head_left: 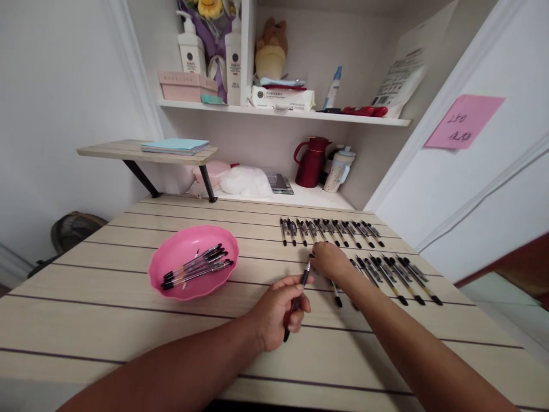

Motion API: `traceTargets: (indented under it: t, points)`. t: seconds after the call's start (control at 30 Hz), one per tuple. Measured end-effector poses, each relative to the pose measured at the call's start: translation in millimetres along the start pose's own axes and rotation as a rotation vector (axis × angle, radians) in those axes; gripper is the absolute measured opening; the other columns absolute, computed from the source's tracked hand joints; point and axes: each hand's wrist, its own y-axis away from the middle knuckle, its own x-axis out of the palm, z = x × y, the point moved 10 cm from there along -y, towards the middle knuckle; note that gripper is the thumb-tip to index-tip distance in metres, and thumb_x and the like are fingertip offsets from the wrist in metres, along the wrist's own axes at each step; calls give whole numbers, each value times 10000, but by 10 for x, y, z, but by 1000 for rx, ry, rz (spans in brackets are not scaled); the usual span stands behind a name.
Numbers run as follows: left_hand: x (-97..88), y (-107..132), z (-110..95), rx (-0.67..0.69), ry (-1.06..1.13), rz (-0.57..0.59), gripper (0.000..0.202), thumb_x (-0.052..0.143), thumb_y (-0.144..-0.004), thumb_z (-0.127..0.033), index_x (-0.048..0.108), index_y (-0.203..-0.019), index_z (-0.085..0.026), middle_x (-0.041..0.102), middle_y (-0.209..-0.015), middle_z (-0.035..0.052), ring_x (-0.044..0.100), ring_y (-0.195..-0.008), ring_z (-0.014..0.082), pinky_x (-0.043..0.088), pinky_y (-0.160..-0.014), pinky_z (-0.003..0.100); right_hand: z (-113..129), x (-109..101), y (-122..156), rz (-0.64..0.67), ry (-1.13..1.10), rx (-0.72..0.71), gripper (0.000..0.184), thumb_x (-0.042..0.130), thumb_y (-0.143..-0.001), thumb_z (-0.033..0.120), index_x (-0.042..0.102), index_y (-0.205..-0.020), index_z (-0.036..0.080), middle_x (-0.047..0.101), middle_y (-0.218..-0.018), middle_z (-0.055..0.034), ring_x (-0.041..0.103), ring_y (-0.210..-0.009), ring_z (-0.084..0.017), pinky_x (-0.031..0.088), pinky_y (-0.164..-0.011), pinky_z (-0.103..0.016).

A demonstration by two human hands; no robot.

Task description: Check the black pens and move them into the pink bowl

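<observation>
My left hand (274, 312) is closed around a black pen (297, 300), held upright-tilted above the wooden table (107, 303). My right hand (329, 260) reaches forward with fingers curled down onto the left end of a near row of pens (398, 277) laid side by side; what its fingers pinch is hidden. A far row of pens (330, 232) lies just beyond it. A pink bowl (189, 249) with several more pens (195, 268) sits to the left of my left hand.
Behind the table, a low shelf carries a red jug (312, 161), a lidded cup (338, 169) and a white bag (245, 182). A small raised stand (128, 151) holds notebooks (175, 145). Upper shelf has bottles and boxes. A pink note (463, 121) is stuck on the right wall.
</observation>
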Motion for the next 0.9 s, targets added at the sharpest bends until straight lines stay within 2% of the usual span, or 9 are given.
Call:
traceTargets:
  t: [0.3, 0.47, 0.53, 0.6, 0.63, 0.7, 0.8, 0.9]
  points:
    - [12, -1, -8, 5, -5, 0, 387, 564, -731, -295, 517, -1101, -192, 513, -589, -39, 289, -329, 18, 153, -352, 176, -127, -123, 9, -29, -33, 35, 251, 476, -762, 250, 640, -894, 112, 645, -965, -184, 587, -945, -274, 405, -745, -330]
    - [9, -3, -7, 4, -9, 2, 370, 556, -736, -296, 519, -1090, -193, 516, -594, -37, 296, -332, 22, 147, -354, 180, -186, -200, 38, -56, -109, 53, 232, 490, -747, 274, 649, -798, 114, 653, -916, -194, 588, -907, -300, 401, -707, -348]
    - [12, -1, -9, 5, -10, 6, 372, 559, -733, -293, 519, -1089, -194, 515, -595, -39, 293, -331, 21, 147, -354, 181, -199, -244, 71, -68, -164, 51, 236, 467, -762, 279, 646, -737, 127, 659, -883, -182, 596, -868, -277, 401, -679, -327]
    - [16, 1, -10, 3, -10, 9, 382, 565, -728, -294, 517, -1094, -194, 514, -595, -40, 296, -331, 21, 148, -354, 180, -179, -271, 139, -63, -235, 34, 296, 407, -804, 313, 633, -699, 154, 670, -794, -132, 611, -744, -211, 403, -619, -285]
    - [17, 2, -11, 4, -11, 9, 387, 570, -726, -298, 516, -1095, -193, 515, -595, -40, 299, -332, 21, 151, -354, 180, -157, -267, 189, -49, -332, 24, 339, 373, -824, 349, 625, -691, 166, 667, -736, -101, 602, -656, -175, 399, -576, -265]
    - [14, 3, -16, 11, -14, 1, 388, 573, -726, -310, 517, -1091, -188, 519, -596, -39, 303, -328, 18, 160, -352, 178, -79, -227, 318, 0, -664, 4, 398, 353, -829, 452, 606, -687, 179, 640, -644, -46, 544, -509, -123, 374, -494, -240]
    - [8, 0, -30, 37, -30, -15, 359, 559, -738, -323, 524, -1066, -181, 527, -602, -34, 329, -326, 22, 189, -346, 178, 82, -153, 531, 60, -1209, -9, 398, 479, -740, 555, 584, -671, 177, 600, -580, -10, 487, -466, -101, 321, -445, -225]
    - [1, -7, -36, 66, -42, -35, 304, 558, -736, -327, 527, -999, -179, 534, -619, -31, 382, -340, 35, 226, -344, 180, 172, -72, 674, 53, -1435, 35, 361, 600, -662, 534, 559, -634, 176, 555, -502, 19, 456, -462, -90, 286, -447, -214]
